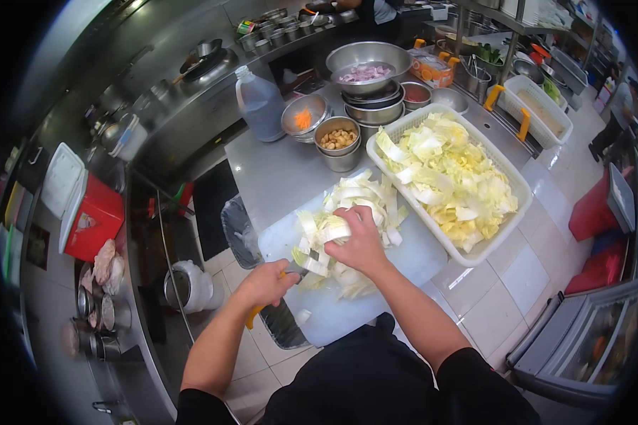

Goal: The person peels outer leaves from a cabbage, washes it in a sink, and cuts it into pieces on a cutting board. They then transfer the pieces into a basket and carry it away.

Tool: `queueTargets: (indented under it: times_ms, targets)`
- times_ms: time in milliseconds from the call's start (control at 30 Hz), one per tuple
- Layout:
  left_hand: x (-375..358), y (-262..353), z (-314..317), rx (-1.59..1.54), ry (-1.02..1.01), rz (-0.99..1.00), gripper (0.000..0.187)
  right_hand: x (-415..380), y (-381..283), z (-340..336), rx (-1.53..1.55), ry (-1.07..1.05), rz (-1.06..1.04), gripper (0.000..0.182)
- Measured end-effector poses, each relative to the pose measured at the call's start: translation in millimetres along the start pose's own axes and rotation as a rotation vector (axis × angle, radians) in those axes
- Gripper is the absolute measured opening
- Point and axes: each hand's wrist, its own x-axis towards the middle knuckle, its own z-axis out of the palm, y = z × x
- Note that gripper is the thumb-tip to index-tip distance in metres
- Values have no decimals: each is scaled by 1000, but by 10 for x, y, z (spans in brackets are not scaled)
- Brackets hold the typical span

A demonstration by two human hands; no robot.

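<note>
My left hand (268, 282) is closed around the yellow handle of a knife (299, 268), at the left side of the white cutting board (418, 258). The blade reaches into the cabbage, and part of it is hidden by the pieces. My right hand (358, 237) grips a bunch of pale napa cabbage (326, 228) just right of the blade. Cut cabbage lies piled behind and under this hand. Beyond the board, to the right, a white plastic basket (457, 256) is heaped with cut cabbage leaves (461, 184).
Behind the board stand a bowl of peeled cloves (337, 138), a bowl with orange shreds (303, 119), a jug of dark liquid (260, 106) and a large steel bowl (337, 62) of purple pieces. A lined bin (237, 227) is below the table's left edge. Other people are in the background.
</note>
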Motion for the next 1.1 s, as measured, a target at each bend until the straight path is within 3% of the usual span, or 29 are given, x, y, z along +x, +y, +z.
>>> queueTargets:
  times_ms: [167, 367, 500, 567, 633, 767, 800, 900, 933, 1033, 1100]
  targets:
    - [-418, 485, -125, 91, 109, -28, 34, 149, -158, -254, 85, 27, -46, 63]
    - [-690, 1272, -290, 256, 172, 117, 35, 436, -334, -968, 64, 150, -104, 64]
    - [-317, 1915, -193, 403, 169, 310, 33, 626, 58, -1692, -17, 264, -139, 65]
    - [195, 2011, -53, 531, 315, 483, 31, 654, 282, -2161, -156, 206, -2, 68]
    - [311, 2219, -40, 475, 306, 373, 31, 590, 388, -2394, -450, 101, 137, 71]
    - [465, 2178, -180, 601, 386, 345, 28, 427, 791, -2286, -942, -243, 187, 79]
    - [341, 2224, -276, 609, 379, 292, 28, 399, 638, -2272, -936, -381, 287, 78]
    - [170, 1970, -457, 637, 452, 243, 25, 488, 229, -2403, -945, -440, 351, 79]
    - [62, 1845, -488, 649, 472, 232, 25, 468, 38, -2416, -1025, -331, 229, 75]
    - [-106, 1209, -487, 628, 528, 237, 26, 418, -173, -2263, -792, -204, -124, 68]
    - [-93, 829, -430, 611, 551, 211, 26, 318, -331, -1930, -563, -305, -228, 62]
